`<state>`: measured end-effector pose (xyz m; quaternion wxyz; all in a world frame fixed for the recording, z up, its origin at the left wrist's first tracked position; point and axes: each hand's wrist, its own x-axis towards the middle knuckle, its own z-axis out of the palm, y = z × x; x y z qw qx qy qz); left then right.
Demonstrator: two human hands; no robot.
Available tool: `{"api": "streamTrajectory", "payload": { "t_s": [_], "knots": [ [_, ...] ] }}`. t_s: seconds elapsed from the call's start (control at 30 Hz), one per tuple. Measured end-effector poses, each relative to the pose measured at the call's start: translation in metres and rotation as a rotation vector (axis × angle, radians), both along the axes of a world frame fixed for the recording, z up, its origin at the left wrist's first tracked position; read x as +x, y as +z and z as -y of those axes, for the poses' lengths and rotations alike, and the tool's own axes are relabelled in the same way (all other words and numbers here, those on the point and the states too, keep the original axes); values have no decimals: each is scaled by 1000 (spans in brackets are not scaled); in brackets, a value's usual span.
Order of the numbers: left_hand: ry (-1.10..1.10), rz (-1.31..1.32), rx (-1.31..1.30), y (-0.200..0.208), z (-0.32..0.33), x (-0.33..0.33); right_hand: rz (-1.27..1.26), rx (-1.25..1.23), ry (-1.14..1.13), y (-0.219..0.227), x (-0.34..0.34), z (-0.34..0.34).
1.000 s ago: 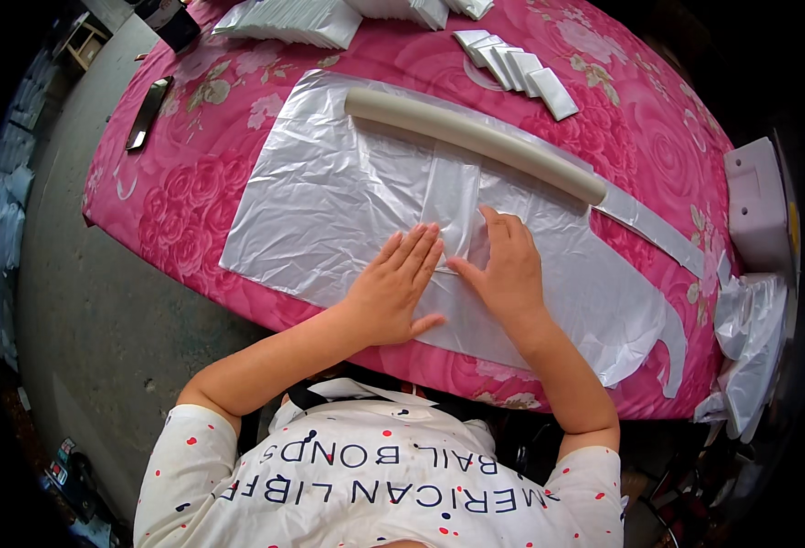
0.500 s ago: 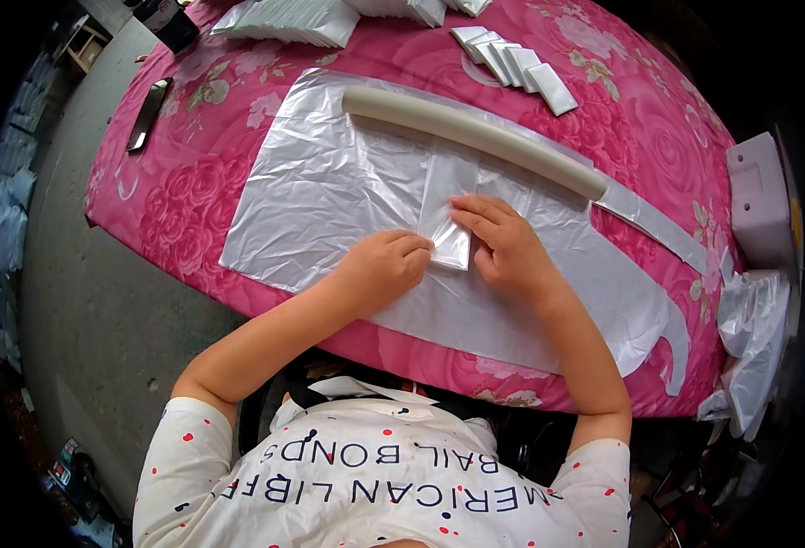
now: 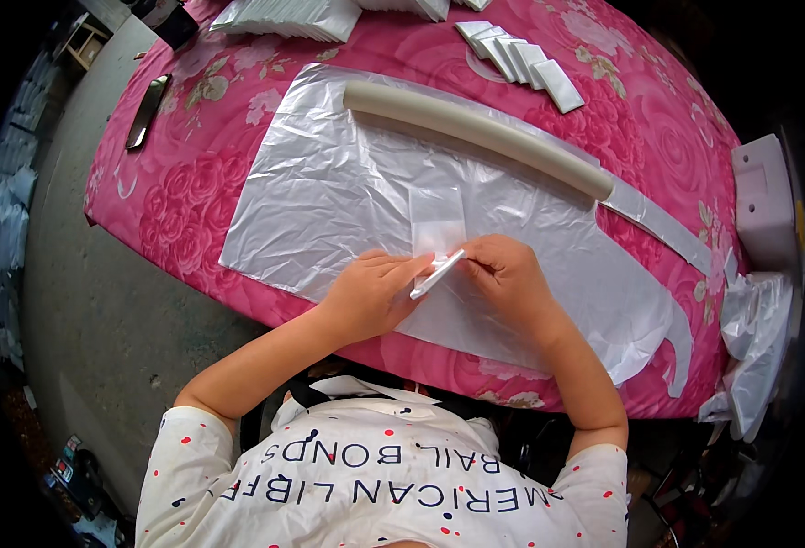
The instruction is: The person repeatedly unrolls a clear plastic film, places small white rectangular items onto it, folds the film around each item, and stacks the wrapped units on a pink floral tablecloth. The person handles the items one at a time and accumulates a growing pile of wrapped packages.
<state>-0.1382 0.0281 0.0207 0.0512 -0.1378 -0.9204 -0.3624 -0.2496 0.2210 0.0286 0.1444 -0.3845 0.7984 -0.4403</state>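
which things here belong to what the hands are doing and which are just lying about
Belonging:
folded plastic piece, held by left hand and right hand
silvery sheet beneath
probably beige rod, fanned white packets

Apparently lying about:
dark flat object
dark container
white box

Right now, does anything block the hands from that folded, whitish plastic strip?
Nothing visible does: the left hand and right hand hold the folded, whitish plastic strip; the long beige tube lies beyond it.

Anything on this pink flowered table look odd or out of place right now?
The silvery-white plastic sheet looks uneven: its left part is wrinkled, and its right edge curves irregularly, with a thin, hooked plastic strip at the lower right, unlike the straighter left edge. No spill shows.
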Motion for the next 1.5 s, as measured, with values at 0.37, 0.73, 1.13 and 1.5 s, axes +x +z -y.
{"api": "streamTrajectory", "payload": {
  "t_s": [0.37,0.73,1.13,1.5],
  "knots": [
    [451,313,285,1,-5,-35,423,287,-290,14,-15,25],
    [219,-119,-271,-8,-22,-43,472,363,-305,16,-21,30],
    [215,-34,-355,-24,-31,-42,400,331,-298,10,-18,26],
    [259,-118,-219,-19,-17,-30,-114,499,-228,34,-7,10]
  ]
}}
